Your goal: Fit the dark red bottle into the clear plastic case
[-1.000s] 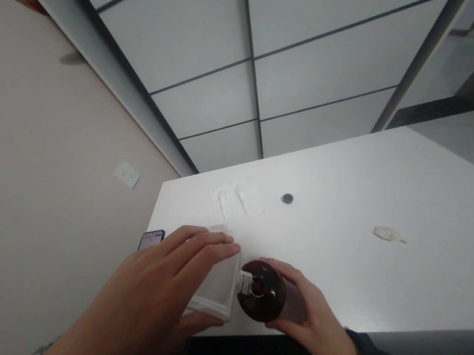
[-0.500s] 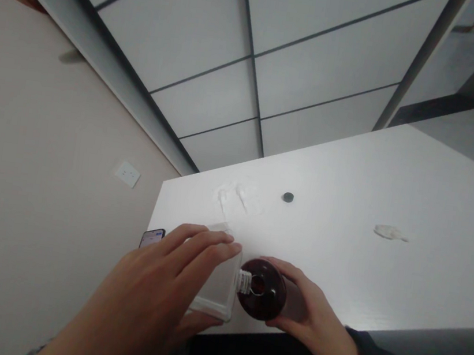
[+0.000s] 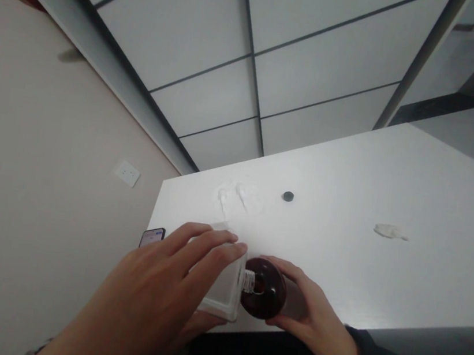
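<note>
My left hand is closed around a clear, square-sided bottle, tipped on its side with its threaded neck pointing right. That neck sits over the round opening of a dark red-brown bottle. My right hand wraps the brown bottle from the right, fingers behind and thumb in front. Whether the neck touches the opening's rim, I cannot tell. Any liquid passing between the bottles is too unclear to make out.
On the white table lie a small dark round cap, two clear thin items and a pale flat scrap. A phone is at the left edge. Behind stand panelled doors; a wall socket is left.
My left hand and the clear bottle have shifted slightly right, the neck now further over the brown bottle's opening. My right hand has hardly moved.
</note>
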The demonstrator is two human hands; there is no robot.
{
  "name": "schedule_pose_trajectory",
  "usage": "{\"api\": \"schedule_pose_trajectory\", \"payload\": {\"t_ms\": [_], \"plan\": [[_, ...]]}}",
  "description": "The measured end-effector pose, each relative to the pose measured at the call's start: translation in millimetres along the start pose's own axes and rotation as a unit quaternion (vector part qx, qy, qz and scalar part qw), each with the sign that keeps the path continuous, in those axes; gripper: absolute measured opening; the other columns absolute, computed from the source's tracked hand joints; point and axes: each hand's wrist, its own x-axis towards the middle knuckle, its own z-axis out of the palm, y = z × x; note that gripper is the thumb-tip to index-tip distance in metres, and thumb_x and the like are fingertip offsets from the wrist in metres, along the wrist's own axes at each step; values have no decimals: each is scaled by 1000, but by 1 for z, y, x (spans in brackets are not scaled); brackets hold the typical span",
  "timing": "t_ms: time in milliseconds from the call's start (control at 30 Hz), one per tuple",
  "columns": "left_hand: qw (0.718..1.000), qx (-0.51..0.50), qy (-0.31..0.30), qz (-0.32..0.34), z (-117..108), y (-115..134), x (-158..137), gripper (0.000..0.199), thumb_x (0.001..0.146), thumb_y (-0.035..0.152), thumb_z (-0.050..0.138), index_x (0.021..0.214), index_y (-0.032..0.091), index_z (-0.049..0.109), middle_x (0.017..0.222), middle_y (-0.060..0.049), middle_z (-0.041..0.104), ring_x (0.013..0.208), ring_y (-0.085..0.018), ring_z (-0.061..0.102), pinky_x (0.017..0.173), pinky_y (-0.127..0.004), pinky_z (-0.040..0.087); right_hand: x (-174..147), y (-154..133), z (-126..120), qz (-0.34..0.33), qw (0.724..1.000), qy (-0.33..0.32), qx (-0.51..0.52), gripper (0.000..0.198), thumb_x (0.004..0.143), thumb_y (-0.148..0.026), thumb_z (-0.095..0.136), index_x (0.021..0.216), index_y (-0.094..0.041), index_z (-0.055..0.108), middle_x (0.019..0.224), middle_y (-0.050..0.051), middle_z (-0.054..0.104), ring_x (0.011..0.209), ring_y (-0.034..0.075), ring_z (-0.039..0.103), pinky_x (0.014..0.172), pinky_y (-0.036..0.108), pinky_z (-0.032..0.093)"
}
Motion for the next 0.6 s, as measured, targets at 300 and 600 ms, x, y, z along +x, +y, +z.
{"api": "schedule_pose_trajectory", "payload": {"t_ms": [300,600], "plan": [[1000,10,-1,4,2,3,4,67,82,19,90,140,21,57,139,-9,75,119,-31,73,90,-44,69,-1,0,1,-6,1000,-2,-7,72,88,-52,85,150,-31,55,150,14,67,137,35,66,119,61,51],[1000,17,2,21,1,3,6,57,87,20,85,138,19,59,137,-10,76,118,-31,73,94,-44,68,1,0,2,-1,1000,1,-12,70,88,-48,85,150,-29,56,150,14,67,137,36,67,120,60,51]]}}
